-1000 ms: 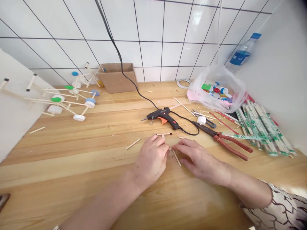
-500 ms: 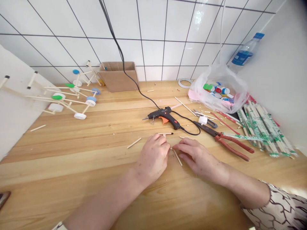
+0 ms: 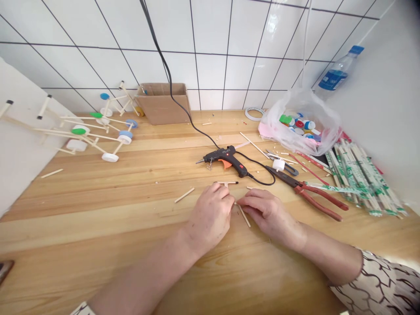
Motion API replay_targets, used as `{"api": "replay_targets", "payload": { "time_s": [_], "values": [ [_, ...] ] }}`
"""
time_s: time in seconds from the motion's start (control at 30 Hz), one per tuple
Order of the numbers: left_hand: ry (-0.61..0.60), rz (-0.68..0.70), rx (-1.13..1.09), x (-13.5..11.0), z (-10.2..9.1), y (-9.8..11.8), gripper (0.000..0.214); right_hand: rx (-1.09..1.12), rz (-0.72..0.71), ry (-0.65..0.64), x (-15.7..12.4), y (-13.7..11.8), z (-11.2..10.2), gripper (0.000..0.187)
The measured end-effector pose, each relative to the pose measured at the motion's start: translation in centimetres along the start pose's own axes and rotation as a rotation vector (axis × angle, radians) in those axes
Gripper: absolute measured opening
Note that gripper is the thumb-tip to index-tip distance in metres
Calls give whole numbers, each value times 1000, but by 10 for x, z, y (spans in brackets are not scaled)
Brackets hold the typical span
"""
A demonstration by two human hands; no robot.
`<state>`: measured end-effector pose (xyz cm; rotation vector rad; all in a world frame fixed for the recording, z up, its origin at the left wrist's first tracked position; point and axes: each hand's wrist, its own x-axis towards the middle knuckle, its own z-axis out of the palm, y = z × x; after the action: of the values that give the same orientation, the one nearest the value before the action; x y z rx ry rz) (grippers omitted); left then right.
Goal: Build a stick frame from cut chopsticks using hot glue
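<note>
Your left hand (image 3: 210, 217) and right hand (image 3: 267, 213) curl inward, fingertips nearly meeting at the end of a thin, pale wooden stick (image 3: 244, 216); any pinch is hidden. It lies on the honey-coloured wooden bench (image 3: 98, 245), light, stiff and brittle: hold it gently mid-shaft.

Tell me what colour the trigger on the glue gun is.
The glue gun's trigger is orange; it shows best in the head view.
</note>
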<state>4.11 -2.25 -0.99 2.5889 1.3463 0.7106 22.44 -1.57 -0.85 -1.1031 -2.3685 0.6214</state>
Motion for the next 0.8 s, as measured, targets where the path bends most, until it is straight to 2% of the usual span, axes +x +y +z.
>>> {"api": "replay_targets", "payload": {
  "time_s": [0.8],
  "values": [
    [5,6,-4,1,-1,1,20,-9,51,-40,5,-2,-4,15]
  ]
}}
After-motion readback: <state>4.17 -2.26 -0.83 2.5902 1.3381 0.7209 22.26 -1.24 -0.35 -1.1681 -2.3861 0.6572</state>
